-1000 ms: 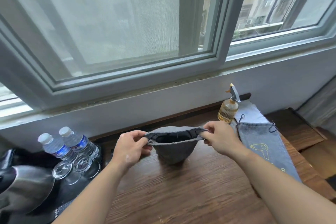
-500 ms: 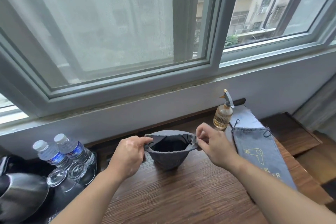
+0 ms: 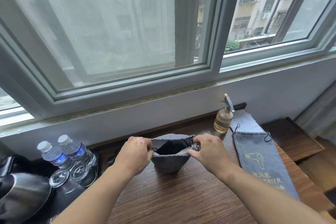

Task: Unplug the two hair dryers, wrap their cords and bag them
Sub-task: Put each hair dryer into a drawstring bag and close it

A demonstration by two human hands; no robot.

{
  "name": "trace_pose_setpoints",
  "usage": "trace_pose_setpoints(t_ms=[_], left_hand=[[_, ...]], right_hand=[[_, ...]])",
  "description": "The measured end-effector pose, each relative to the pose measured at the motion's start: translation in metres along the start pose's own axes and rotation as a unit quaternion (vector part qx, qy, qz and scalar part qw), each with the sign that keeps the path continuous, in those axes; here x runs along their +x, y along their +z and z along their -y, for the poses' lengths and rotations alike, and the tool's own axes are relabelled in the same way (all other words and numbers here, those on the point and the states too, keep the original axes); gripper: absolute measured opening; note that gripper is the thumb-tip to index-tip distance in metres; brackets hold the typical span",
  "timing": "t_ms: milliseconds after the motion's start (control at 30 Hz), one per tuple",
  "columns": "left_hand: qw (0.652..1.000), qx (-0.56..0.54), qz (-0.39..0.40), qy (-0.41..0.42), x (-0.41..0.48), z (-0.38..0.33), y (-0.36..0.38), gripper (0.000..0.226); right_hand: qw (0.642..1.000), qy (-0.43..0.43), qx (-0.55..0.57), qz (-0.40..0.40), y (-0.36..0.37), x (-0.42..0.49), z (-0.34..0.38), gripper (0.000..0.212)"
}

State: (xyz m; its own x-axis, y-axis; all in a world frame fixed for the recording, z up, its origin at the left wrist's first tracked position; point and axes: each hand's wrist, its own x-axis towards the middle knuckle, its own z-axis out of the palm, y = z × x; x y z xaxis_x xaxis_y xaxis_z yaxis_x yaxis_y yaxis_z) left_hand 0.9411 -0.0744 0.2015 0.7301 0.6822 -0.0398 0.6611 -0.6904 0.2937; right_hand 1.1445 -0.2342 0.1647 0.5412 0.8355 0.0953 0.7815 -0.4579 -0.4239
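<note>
**One grey pouch (image 3: 169, 164) gripped at the rim, one flat bag (image 3: 261, 162) left to fill**

A person's left hand (image 3: 135, 152) and right hand (image 3: 207, 151) each pinch the gathered mouth of the grey pouch, which stands on a wooden table (image 3: 181, 196) beneath a window. Something dark sits inside, presumably a hair dryer, though its shape is hard to make out. The flat bag, printed with a dryer symbol, lies well to the right, near a spray bottle (image 3: 223, 120). Water bottles (image 3: 76, 149), upturned glasses (image 3: 60, 178) and a kettle (image 3: 21, 192) crowd the left corner.

The first dryer appears bagged, with the mouth not yet drawn closed; no second dryer is in view. The risks look small but real. A loose loop of cord or a plug caught in the opening would keep the drawstring from closing. A sharp pull could tip the soft pouch and spill its contents. A wide sweep of either arm might topple the spray bottle or the glasses.
</note>
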Motion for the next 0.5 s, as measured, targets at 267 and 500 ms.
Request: trace_pose_setpoints(t_ms=[267,500], left_hand=[[0.921,-0.352,-0.054,-0.157,-0.014,0.000,0.002,0.012],[0.771,-0.599,-0.059,-0.207,-0.014,-0.004,0.002,0.013]], right_hand=[[1.000,0.023,0.013,0.018,-0.002,0.001,-0.001,0.032],[0.998,0.026,-0.008,0.051,0.001,-0.001,-0.013,0.020]])
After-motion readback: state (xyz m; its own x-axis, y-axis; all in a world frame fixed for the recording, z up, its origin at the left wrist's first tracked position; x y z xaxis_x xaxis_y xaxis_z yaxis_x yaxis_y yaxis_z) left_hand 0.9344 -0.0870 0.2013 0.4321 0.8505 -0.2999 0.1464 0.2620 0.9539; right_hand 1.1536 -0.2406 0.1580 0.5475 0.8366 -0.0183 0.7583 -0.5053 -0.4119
